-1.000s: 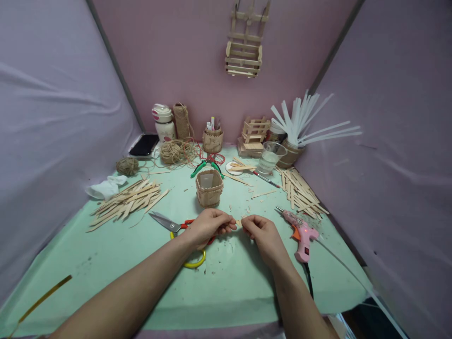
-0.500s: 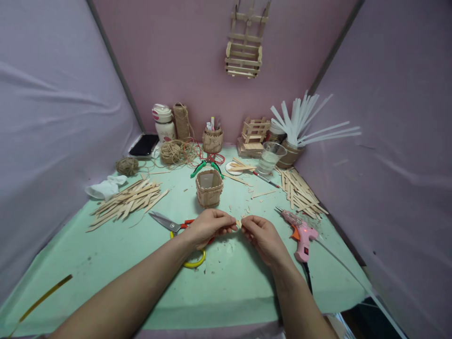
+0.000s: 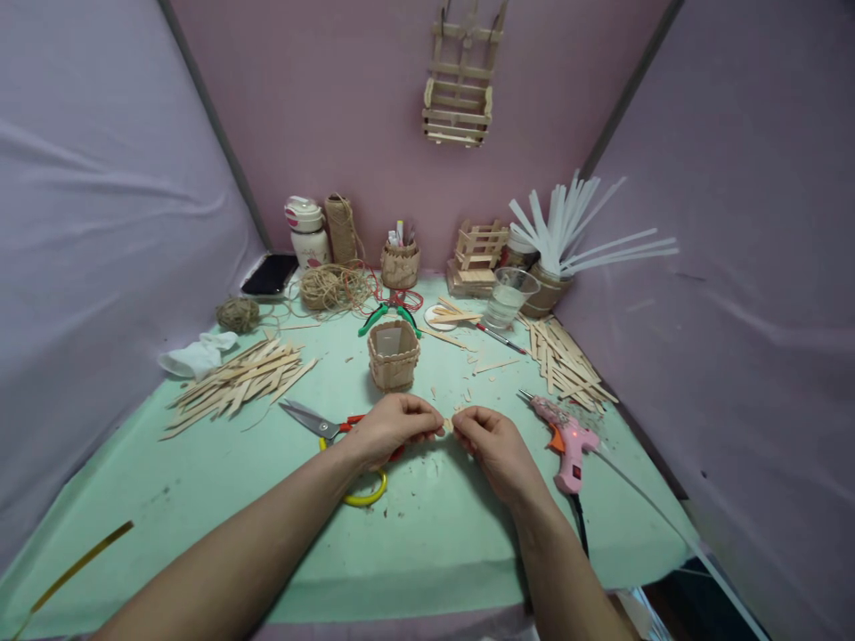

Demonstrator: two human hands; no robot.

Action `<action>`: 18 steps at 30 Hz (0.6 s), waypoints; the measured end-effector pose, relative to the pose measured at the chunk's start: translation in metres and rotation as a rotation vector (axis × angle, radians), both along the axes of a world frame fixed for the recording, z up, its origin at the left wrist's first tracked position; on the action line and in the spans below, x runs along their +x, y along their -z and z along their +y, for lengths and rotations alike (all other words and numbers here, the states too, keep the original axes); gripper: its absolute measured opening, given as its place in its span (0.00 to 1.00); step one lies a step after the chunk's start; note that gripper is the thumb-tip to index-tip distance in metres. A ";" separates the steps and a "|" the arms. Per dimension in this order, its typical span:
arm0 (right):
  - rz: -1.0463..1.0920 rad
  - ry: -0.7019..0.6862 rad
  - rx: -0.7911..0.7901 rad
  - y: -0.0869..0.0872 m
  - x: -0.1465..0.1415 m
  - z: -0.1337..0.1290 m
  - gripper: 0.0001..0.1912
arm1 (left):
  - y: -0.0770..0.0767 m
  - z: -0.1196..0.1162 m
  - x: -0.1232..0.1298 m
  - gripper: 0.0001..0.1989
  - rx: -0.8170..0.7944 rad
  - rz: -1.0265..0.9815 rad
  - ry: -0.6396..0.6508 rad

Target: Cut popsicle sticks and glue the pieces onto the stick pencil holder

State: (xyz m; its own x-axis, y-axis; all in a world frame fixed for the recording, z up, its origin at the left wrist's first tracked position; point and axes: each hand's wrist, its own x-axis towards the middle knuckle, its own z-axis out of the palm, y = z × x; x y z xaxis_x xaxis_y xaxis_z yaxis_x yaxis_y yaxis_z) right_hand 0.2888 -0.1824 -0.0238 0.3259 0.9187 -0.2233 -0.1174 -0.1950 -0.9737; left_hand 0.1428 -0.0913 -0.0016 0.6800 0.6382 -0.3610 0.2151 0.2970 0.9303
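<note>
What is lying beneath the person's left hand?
Scissors: the blades and parts of the red and yellow handles show past the left hand. The hand and wrist cover the rest of the handles, so that part cannot be seen.

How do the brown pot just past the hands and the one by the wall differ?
The front pot stands just beyond the left hand; the back pot stands by the wall. The front pot's inner walls show, while the back pot holds what look like pens. The front pot appears larger than the back pot, being nearer. Both are brown and upright.
</note>
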 end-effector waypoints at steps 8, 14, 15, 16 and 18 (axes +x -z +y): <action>-0.003 0.013 -0.015 -0.002 -0.001 0.000 0.15 | -0.002 -0.001 0.000 0.08 0.011 0.018 0.016; 0.023 0.003 0.004 -0.001 0.000 0.000 0.14 | -0.002 0.000 -0.001 0.09 0.082 0.018 0.050; 0.040 0.012 0.008 0.000 0.000 0.000 0.15 | -0.002 0.000 -0.001 0.10 0.100 0.017 0.054; 0.058 0.026 0.013 0.000 0.000 0.001 0.15 | -0.002 0.000 -0.002 0.10 0.118 0.017 0.057; 0.088 0.056 0.025 0.001 0.001 0.001 0.16 | -0.001 0.000 -0.002 0.11 0.147 0.009 0.054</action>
